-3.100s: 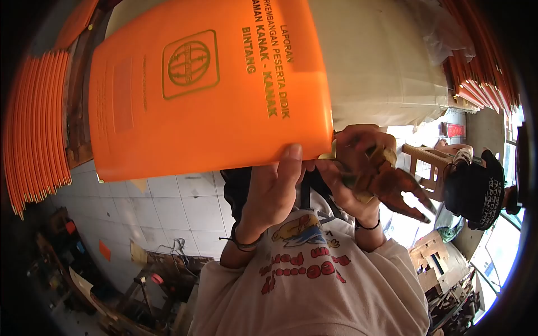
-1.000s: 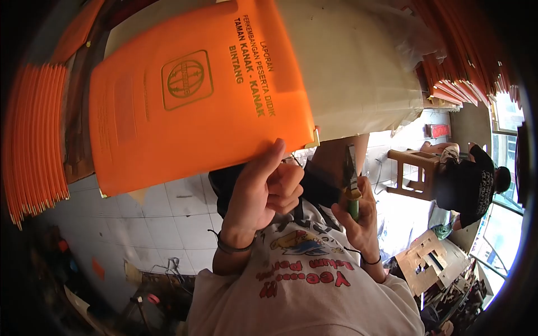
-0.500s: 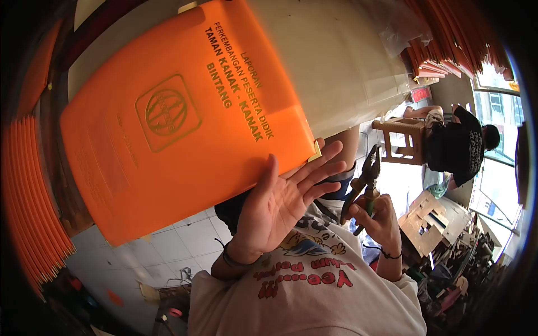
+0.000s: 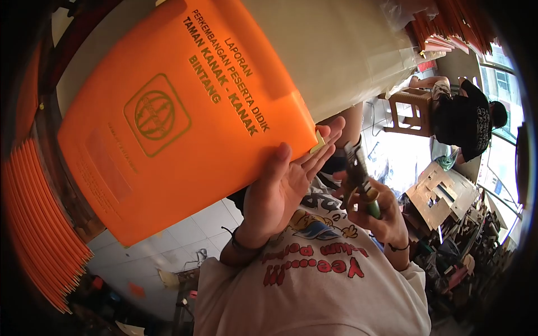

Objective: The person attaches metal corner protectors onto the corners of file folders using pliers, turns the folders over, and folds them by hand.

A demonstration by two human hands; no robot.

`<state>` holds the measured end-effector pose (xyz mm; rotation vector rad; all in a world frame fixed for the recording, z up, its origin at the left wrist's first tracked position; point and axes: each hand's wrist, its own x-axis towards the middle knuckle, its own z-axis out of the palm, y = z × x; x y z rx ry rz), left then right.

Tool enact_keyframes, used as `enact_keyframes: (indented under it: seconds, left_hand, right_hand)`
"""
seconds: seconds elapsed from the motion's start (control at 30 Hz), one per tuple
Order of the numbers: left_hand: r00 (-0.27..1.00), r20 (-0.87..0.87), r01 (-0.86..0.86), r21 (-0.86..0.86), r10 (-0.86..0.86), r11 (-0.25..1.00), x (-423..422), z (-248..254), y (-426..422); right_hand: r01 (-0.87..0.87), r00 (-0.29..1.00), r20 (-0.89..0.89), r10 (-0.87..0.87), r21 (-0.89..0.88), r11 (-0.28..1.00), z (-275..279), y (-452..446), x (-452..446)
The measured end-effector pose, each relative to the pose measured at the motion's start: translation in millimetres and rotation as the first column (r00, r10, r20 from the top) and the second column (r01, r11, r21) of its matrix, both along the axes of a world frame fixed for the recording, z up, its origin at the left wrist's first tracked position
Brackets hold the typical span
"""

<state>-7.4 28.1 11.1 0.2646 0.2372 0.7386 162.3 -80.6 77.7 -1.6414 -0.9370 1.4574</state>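
Observation:
A bright orange folder cover [image 4: 179,185] with printed lettering and a round emblem lies on a pale surface. A gold-coloured corner piece [image 4: 318,143] sits at its near right corner. My left hand [image 4: 278,193] is at that edge, palm up, fingers stretched out and thumb apart, near the corner piece. Whether its fingertips press on the cover is hard to tell. My right hand [image 4: 385,217] grips a pair of pliers [image 4: 356,168] with green on the handle. The pliers' jaws point upward, away from the cover and slightly blurred.
A stack of orange covers [image 4: 47,224] stands at the left, and another stack [image 4: 451,25] at the upper right. A person in a black shirt [image 4: 462,120] sits near a brown stool [image 4: 411,112]. Scrap boards [image 4: 440,193] and mixed debris lie at the lower right.
My left hand has turned more edge-on, its fingers closer together. The pliers have tilted and shifted slightly, still in my right hand. The whole view has shifted slightly.

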Motion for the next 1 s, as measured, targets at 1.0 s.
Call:
enact_keyframes:
  seconds: [1.0]
  left_hand:
    - [0.996, -0.09, 0.032, 0.051, -0.027, 0.998, -3, 2, 3]
  right_hand:
    - [-0.043, 0.994, 0.1, 0.05, -0.073, 0.996, 7, 2, -40]
